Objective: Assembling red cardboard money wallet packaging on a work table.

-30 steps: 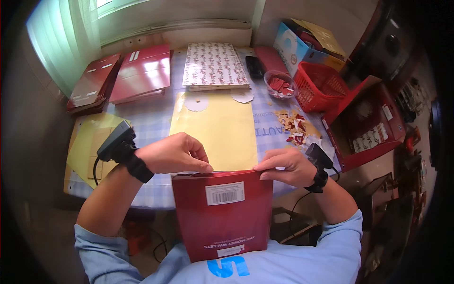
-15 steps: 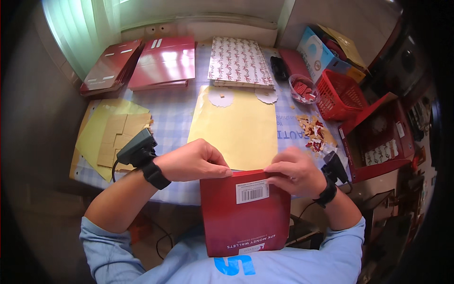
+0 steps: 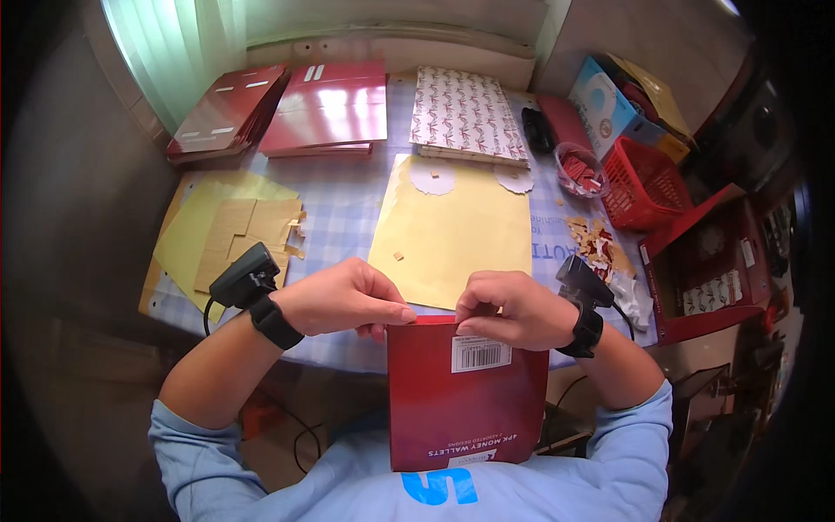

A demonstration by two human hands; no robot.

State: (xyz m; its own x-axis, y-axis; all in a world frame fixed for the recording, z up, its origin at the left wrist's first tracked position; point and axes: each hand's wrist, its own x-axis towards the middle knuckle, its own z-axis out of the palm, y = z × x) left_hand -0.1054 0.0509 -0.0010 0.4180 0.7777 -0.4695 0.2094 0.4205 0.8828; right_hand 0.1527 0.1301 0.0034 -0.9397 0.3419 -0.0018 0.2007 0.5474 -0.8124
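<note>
Closest in, a flat red packet (image 3: 465, 400) of glossy card with a white barcode label stands upright against the person's chest, just short of the table's near edge. The left hand (image 3: 344, 296) pinches its top left corner between thumb and fingertips, and the right hand (image 3: 509, 309) is closed over the top edge beside the label, fingers curled down (both wrists carry a small black device). The card looks slick, so a tug from either side could, I judge, tear the flap or crease the thin face. Beyond the packet lies a smooth yellow sheet (image 3: 457, 230) on the blue checked tablecloth (image 3: 344, 196), with torn paper scraps (image 3: 596, 244) to its right. Farther beyond, stacks of shiny red packets (image 3: 326, 109) and a patterned sheet stack (image 3: 465, 113) sit near the window, a red mesh basket (image 3: 639, 183) at right.
</note>
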